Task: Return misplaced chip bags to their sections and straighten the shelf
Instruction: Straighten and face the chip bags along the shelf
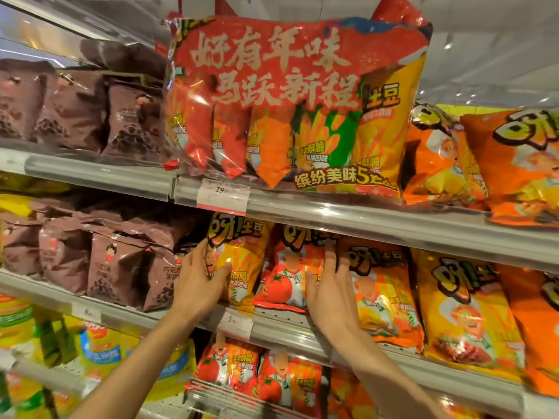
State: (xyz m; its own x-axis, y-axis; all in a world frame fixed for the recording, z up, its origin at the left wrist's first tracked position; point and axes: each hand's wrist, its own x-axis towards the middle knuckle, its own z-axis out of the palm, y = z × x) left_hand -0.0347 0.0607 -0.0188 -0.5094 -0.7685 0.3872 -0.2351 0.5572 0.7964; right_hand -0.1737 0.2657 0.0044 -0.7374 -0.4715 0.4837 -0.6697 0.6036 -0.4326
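Two bare forearms reaching up from the bottom edge toward the middle shelf [393, 228] of a snack display. Left hand [198, 279] resting on the left edge of a yellow chip bag [242, 261], fingers mostly straight along the bag's side and thumb laid across its front, not plainly curled round it. Right hand [329, 290] laid with straight, spread fingers against the right side of a red tomato chip bag [284, 276], fingertips reaching up between that bag and an orange chip bag [382, 291] just beside it. Yellow and red bags standing side by side, touching, near the middle of the shelf, behind a white price tag [239, 322] on the shelf's front rail. Farther right along the same shelf, another yellow bag [462, 309], then more orange ones running to the right edge. Left of the yellow bag, a row of brown snack bags [112, 267] filling the left part of the shelf. On the shelf above, a large red multipack [290, 104] holding several small bags, standing at the front edge, brown bags to its left, orange bags to its right. Below, more red tomato bags [260, 376] and yellow bags at the lower left.
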